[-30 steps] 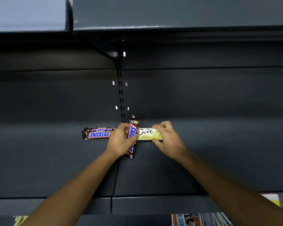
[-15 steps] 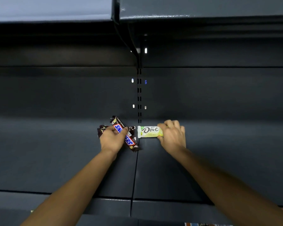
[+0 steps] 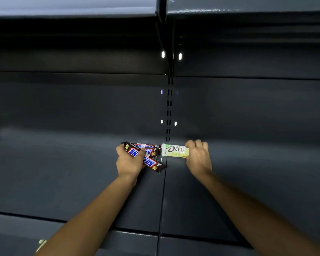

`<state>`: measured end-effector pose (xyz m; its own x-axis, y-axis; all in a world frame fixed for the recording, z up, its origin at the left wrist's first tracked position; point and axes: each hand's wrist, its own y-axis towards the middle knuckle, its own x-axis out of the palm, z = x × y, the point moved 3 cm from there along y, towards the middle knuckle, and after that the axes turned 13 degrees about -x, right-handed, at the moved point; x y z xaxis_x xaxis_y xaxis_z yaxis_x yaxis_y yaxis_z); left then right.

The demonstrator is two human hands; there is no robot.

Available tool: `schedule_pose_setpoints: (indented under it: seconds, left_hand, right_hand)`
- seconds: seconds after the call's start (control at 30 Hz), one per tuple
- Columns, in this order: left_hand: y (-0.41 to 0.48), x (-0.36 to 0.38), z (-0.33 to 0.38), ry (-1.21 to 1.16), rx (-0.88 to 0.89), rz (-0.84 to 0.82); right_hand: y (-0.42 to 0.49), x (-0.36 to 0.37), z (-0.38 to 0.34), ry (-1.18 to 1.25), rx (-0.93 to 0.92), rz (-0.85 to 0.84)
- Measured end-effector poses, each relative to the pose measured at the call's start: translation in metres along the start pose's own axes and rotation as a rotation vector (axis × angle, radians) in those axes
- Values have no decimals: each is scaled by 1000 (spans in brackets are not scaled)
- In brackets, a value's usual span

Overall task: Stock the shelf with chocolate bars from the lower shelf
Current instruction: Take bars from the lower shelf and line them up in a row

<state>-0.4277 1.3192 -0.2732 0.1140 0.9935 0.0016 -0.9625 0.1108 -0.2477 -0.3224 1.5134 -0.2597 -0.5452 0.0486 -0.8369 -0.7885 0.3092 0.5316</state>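
My left hand [image 3: 128,163] curls round a brown-wrapped Snickers bar [image 3: 150,162], which lies slanted over other Snickers bars [image 3: 146,146] on the dark grey metal shelf [image 3: 63,172], just left of its centre seam [image 3: 163,193]. Just right of that seam, my right hand [image 3: 198,156] pinches the end of a pale yellow-wrapped Dove bar [image 3: 175,150] lying on the shelf.

The shelf [image 3: 63,182] I'm looking at is dark painted metal, smooth and matt. I read the Snickers wrappers [image 3: 150,162] as glossy plastic film, the Dove wrapper [image 3: 175,150] as paler, smooth film.
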Motion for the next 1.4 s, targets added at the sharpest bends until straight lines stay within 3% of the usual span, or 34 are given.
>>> schedule_pose_setpoints:
  seconds: [0.2, 0.3, 0.47, 0.63, 0.8, 1.17, 1.4]
  left_hand:
    - [2, -1, 1, 18, -25, 50]
    - [2, -1, 1, 21, -41, 68]
    - [-3, 2, 3, -24, -81, 84]
    - [-11, 1, 6, -52, -113, 107]
    - [-11, -12, 13, -106, -126, 82]
    - [23, -54, 9, 368, -21, 215]
    - [25, -57, 25, 474, 57, 185]
  right_hand:
    - [-4, 3, -1, -171, -2, 76]
    - [-5, -1, -7, -126, -38, 124]
    - [-7, -16, -47, 202, -411, 152]
    - [-14, -17, -81, 122, -616, 75]
    - [-11, -10, -89, 96, -570, 102]
    - [-2, 14, -106, 132, -430, 24]
    - [5, 24, -111, 158, -342, 12]
